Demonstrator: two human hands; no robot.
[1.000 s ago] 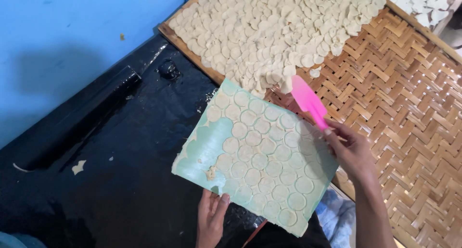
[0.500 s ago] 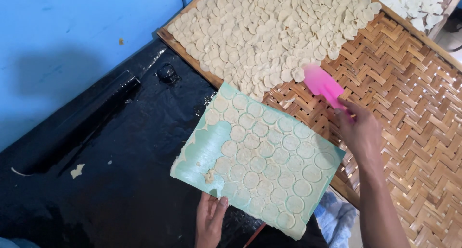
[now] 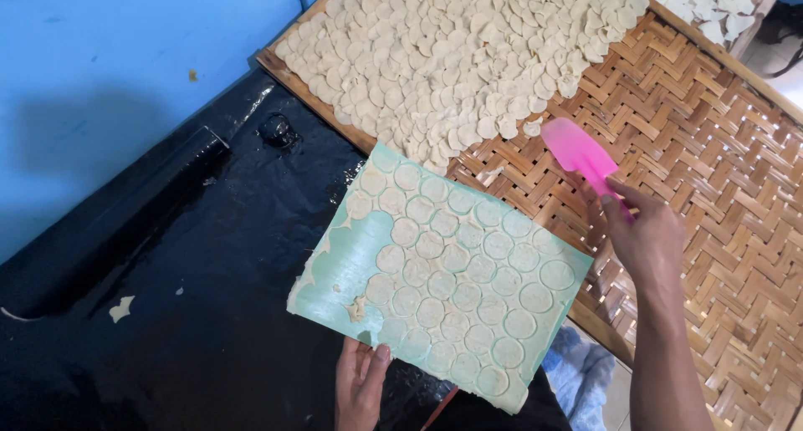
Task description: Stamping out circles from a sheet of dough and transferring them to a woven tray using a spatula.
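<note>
My left hand (image 3: 360,383) grips the near edge of a pale green board (image 3: 343,268) covered with several round dough discs (image 3: 468,268). The board is tilted, its far edge resting at the rim of a woven bamboo tray (image 3: 711,172). My right hand (image 3: 644,234) holds a pink spatula (image 3: 579,153) above the tray, to the right of the board and clear of it. A large heap of cut dough rounds (image 3: 468,55) covers the tray's far part.
A black plastic sheet (image 3: 184,314) covers the work surface at left, with a dark rolling pin (image 3: 125,214) and a small dough scrap (image 3: 122,308) on it. A blue wall (image 3: 100,71) lies behind. A second tray of rounds (image 3: 711,5) is at top right.
My right hand has carried the pink spatula from over the board's far corner out to the right, above the bamboo tray. The board has stayed in my left hand.
</note>
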